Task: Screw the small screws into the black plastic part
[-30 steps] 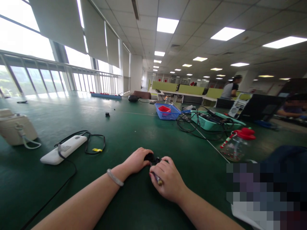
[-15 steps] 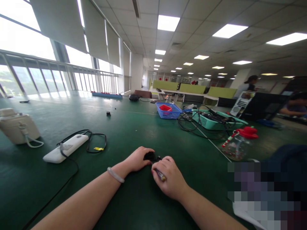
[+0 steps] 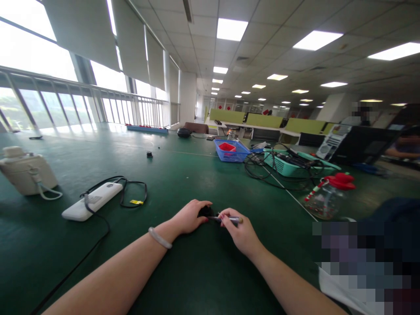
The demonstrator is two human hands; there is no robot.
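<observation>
My left hand (image 3: 189, 217), with a pale bangle on the wrist, is closed around a small dark object (image 3: 206, 211) on the green tabletop. The fingers cover much of it, so its kind does not show. My right hand (image 3: 241, 232) pinches a slim screwdriver (image 3: 234, 219) between thumb and fingers. Its handle lies nearly level and its thin shaft points left at the dark object; whether the tip touches is too small to tell. Some small dark bits show just beside my right fingertips.
On the left are a white power bank (image 3: 93, 202) with a black cable and a beige bottle (image 3: 28, 170). A blue basket (image 3: 231, 153), a green basket (image 3: 282, 165) full of cables and a red-lidded jar (image 3: 324, 201) stand to the right. A tiny black piece (image 3: 149, 155) lies ahead.
My right hand has turned and shifted slightly right. The screwdriver has swung from slanting toward me to nearly level, its handle end now pointing right. My left hand stays almost in place.
</observation>
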